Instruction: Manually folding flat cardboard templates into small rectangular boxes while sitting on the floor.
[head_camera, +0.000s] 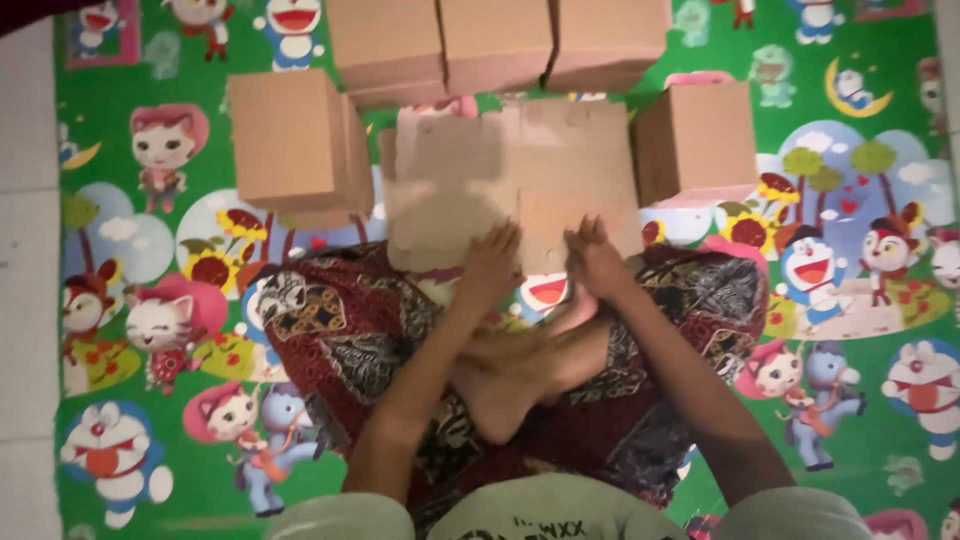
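You sit cross-legged on a green cartoon-printed floor mat (870, 330), your lap covered by a dark red patterned cloth (350, 330), and both your hands rest on the near edge of a flat sheet of brown cardboard (510, 170) that lies on the mat just in front of your knees. Your left hand (492, 262) lies palm down on the sheet's near edge with its fingers spread and pointing away from you; its grip is flat and splayed, pinching nothing. Your right hand (597, 258) sits just beside it, touching the same edge, fingers loosely together and angled toward the left hand; whether its fingertips curl under the cardboard you cannot tell from this view. The sheet is blurred, so its folds and flaps are not readable. Folded cardboard boxes ring it: one assembled box (290, 140) stands at the sheet's left side, close against it, another box (695, 140) stands at its right side, and a row of three boxes (495, 40) lines the far edge of the mat beyond the sheet. Pale floor tiles (25, 250) run along the mat's left edge. Your bare feet (540, 360) are tucked together under your forearms, in the middle of your lap.
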